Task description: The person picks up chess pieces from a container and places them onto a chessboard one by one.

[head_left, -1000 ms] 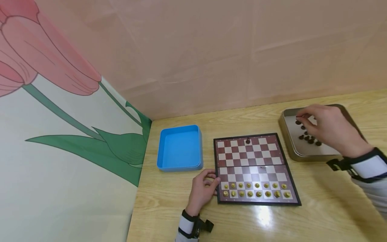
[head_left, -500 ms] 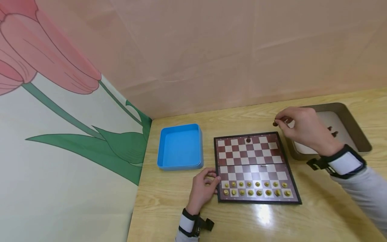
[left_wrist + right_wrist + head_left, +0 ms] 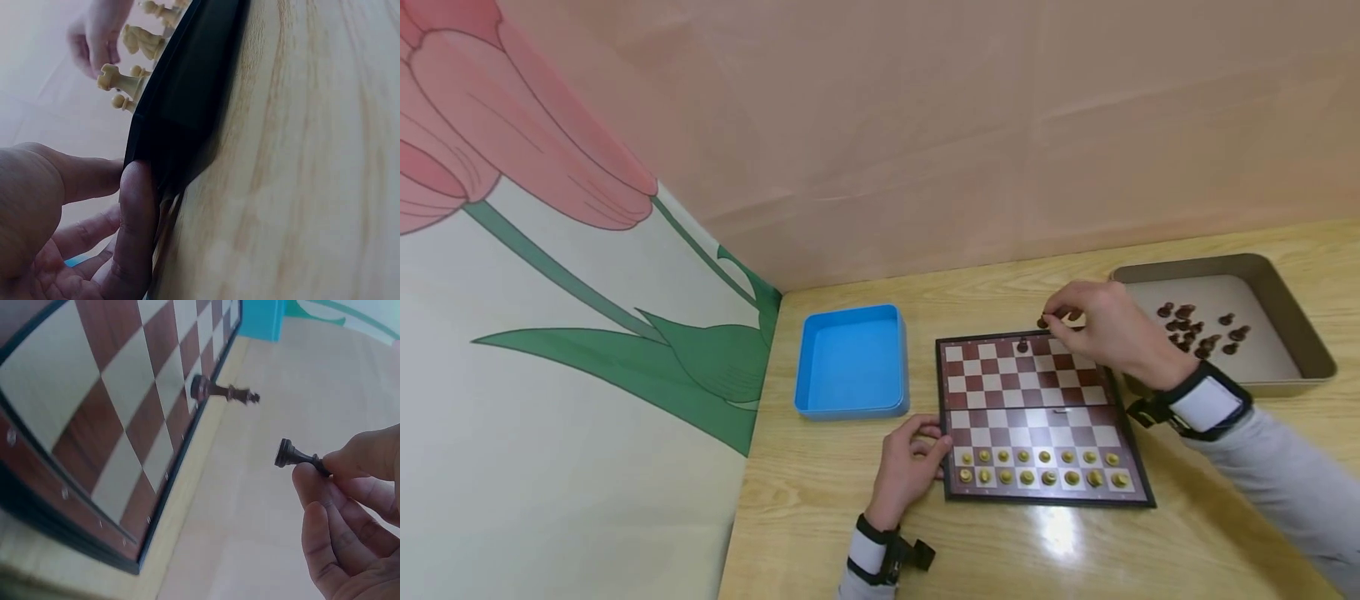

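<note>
A magnetic chessboard lies on the table, with two rows of gold-coloured chess pieces along its near side. One dark king stands at the far edge. My left hand grips the board's left edge, its thumb and a finger against the black rim in the left wrist view. With thumb and fingertips my right hand pinches a dark chess piece, just above the board's far edge. The round base of this piece points away from the fingers, and its top is hidden in the grip.
To the right stands a shallow metal tin with several dark chess pieces lying in it. A blue open box sits left of the board. Behind the table rises a cloth-covered wall.
My right hand has come out of the tin with a dark chess piece and moved left to the board's far edge. My left hand has kept its place at the board.
</note>
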The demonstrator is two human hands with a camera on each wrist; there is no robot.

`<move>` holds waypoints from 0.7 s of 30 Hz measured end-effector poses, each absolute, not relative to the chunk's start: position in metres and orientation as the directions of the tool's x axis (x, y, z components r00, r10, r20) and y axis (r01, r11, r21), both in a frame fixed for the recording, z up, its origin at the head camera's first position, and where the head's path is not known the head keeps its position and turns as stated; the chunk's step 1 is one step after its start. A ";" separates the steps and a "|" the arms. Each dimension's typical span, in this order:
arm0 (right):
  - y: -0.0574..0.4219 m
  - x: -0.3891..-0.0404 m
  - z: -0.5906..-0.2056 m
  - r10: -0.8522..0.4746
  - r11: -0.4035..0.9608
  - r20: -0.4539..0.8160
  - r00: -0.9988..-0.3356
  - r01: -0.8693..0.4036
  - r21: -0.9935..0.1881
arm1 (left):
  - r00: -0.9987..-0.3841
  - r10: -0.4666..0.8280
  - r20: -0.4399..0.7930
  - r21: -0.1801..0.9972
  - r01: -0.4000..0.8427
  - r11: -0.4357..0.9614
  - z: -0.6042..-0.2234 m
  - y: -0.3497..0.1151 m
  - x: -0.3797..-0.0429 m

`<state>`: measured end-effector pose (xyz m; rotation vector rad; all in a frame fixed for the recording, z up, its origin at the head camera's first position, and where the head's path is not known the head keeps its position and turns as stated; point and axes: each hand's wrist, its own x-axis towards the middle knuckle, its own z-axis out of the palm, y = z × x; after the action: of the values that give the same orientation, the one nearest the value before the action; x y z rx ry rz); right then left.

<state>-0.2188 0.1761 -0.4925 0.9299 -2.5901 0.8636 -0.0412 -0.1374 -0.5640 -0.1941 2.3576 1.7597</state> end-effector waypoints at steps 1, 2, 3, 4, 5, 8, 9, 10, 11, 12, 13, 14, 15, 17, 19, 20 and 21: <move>0.175 -0.219 -0.494 -0.496 0.618 0.416 -0.762 -0.646 -0.448 | -0.973 0.010 -0.232 0.933 -0.220 0.285 -0.564 -0.137 -0.041; 0.173 -0.220 -0.496 -0.499 0.614 0.415 -0.760 -0.649 -0.449 | -0.972 0.009 -0.233 0.933 -0.221 0.284 -0.565 -0.137 -0.041; 0.172 -0.220 -0.497 -0.503 0.609 0.415 -0.758 -0.652 -0.452 | -0.972 0.010 -0.233 0.933 -0.221 0.284 -0.565 -0.137 -0.042; 0.171 -0.221 -0.498 -0.507 0.603 0.416 -0.755 -0.656 -0.454 | -0.972 0.009 -0.233 0.933 -0.221 0.284 -0.565 -0.137 -0.042; 0.169 -0.222 -0.499 -0.512 0.596 0.417 -0.751 -0.660 -0.458 | -0.973 0.009 -0.232 0.934 -0.220 0.282 -0.565 -0.137 -0.042; 0.165 -0.223 -0.500 -0.523 0.578 0.419 -0.742 -0.670 -0.466 | -0.974 0.011 -0.228 0.936 -0.216 0.280 -0.566 -0.137 -0.042; 0.163 -0.223 -0.500 -0.527 0.574 0.417 -0.741 -0.672 -0.469 | -0.974 0.012 -0.226 0.936 -0.214 0.279 -0.566 -0.138 -0.042; 0.161 -0.223 -0.499 -0.530 0.570 0.413 -0.741 -0.672 -0.472 | -0.975 0.013 -0.224 0.937 -0.211 0.279 -0.566 -0.138 -0.042; 0.159 -0.224 -0.499 -0.534 0.569 0.409 -0.740 -0.672 -0.474 | -0.975 0.015 -0.222 0.937 -0.209 0.280 -0.566 -0.138 -0.042; 0.157 -0.223 -0.499 -0.538 0.565 0.405 -0.740 -0.672 -0.478 | -0.975 0.016 -0.221 0.937 -0.208 0.280 -0.567 -0.138 -0.042; 0.155 -0.223 -0.499 -0.542 0.560 0.400 -0.739 -0.673 -0.483 | -0.975 0.017 -0.220 0.938 -0.207 0.279 -0.567 -0.138 -0.042; 0.153 -0.223 -0.500 -0.547 0.556 0.397 -0.737 -0.674 -0.486 | -0.975 0.018 -0.220 0.938 -0.207 0.279 -0.567 -0.138 -0.042; 0.151 -0.223 -0.500 -0.551 0.553 0.396 -0.735 -0.677 -0.486 | -0.975 0.018 -0.221 0.938 -0.207 0.280 -0.567 -0.138 -0.042; 0.148 -0.223 -0.501 -0.557 0.548 0.394 -0.731 -0.680 -0.486 | -0.974 0.017 -0.225 0.936 -0.211 0.280 -0.567 -0.139 -0.043; 0.145 -0.222 -0.502 -0.563 0.548 0.389 -0.729 -0.681 -0.485 | -0.973 0.014 -0.231 0.934 -0.218 0.281 -0.567 -0.138 -0.043; 0.143 -0.222 -0.503 -0.565 0.552 0.385 -0.730 -0.681 -0.481 | -0.972 0.013 -0.234 0.933 -0.221 0.283 -0.567 -0.138 -0.043; 0.142 -0.222 -0.504 -0.569 0.553 0.379 -0.729 -0.681 -0.480 | -0.972 0.012 -0.235 0.932 -0.222 0.285 -0.567 -0.138 -0.043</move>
<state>-0.2217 0.1420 -0.5036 1.0605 -2.6060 0.9234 -0.0430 -0.1383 -0.5671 -0.1951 2.3537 1.7575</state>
